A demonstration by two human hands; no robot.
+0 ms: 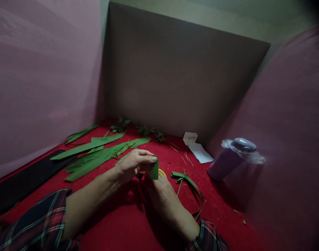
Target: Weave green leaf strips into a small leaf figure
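Left hand, head view: the left hand [130, 162] has thumb and fingers pinched on a leaf piece [154, 169], which hangs from the tips.
Right hand: the right hand [163, 191] lies just below the left fingers, partly behind the leaf piece; its own fingers are mostly hidden, so I cannot tell how they are closed.
Yellow loop: a yellow loop [162, 172] shows at the right fingers, just right of the leaf piece; the rest is covered.
Long leaves: broad long leaves [94, 162] lie overlapping, left of the fingers.
Sprigs: dark leafy sprigs [145, 131] lie beyond the fingers.
Knotted strips: green knotted leaf strips [178, 175] sit near, right of the fingers.
Sticks and paper: thin sticks [174, 148], then white paper [201, 153], beyond the fingers to the right.
Tumbler: a purple tumbler [224, 164], plastic film around its top, well right of the fingers.
Surface: a red surface [109, 223] beneath the fingers; a black slab [31, 183] lies far left.
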